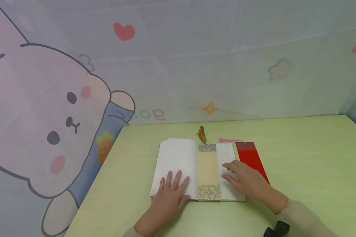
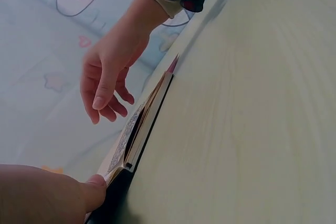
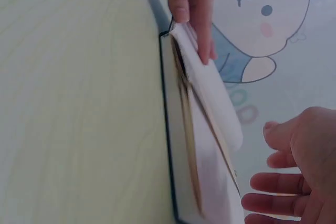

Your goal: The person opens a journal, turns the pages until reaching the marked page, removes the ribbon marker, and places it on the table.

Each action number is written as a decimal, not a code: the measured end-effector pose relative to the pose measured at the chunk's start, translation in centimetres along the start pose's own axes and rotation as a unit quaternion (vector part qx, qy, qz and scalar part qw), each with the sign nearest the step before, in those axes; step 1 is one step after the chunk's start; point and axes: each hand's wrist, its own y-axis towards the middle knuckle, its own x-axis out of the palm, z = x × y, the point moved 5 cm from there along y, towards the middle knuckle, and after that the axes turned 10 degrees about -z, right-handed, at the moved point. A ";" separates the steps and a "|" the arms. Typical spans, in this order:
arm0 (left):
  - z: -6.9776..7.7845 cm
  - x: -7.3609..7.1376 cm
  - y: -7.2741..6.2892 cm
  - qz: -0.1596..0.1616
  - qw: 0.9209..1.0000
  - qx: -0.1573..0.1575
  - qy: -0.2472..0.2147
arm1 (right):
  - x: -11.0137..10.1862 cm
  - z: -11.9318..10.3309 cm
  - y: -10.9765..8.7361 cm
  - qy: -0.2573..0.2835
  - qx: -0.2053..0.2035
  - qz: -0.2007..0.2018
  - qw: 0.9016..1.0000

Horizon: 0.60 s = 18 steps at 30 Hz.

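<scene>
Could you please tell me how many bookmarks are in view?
2: the beige bookmark on the open book, and the red bookmark to its right, partly hidden by the right hand.

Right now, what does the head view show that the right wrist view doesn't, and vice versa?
Head only: the red bookmark, pink tassel and red heart on the backdrop.
Right wrist only: side-on gaps between pages of the open book.
Both: the book, table, cartoon animal, left grip resting on the left page, right grip holding nothing.
</scene>
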 end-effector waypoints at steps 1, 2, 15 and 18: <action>0.0 0.1 0.0 -0.006 1.000 -0.001 -0.006 | -0.1 0.1 0.2 0.024 0.014 -0.004 1.000; -0.1 0.1 0.0 -0.011 1.000 -0.002 -0.010 | -0.1 0.2 0.4 0.047 0.024 -0.006 0.999; -0.2 0.2 -0.1 -0.045 0.998 -0.015 -0.044 | 0.3 1.3 2.2 0.277 0.139 -0.062 0.949; -0.2 0.2 -0.1 -0.047 0.998 -0.017 -0.048 | 0.7 1.7 2.3 0.332 0.172 -0.079 0.924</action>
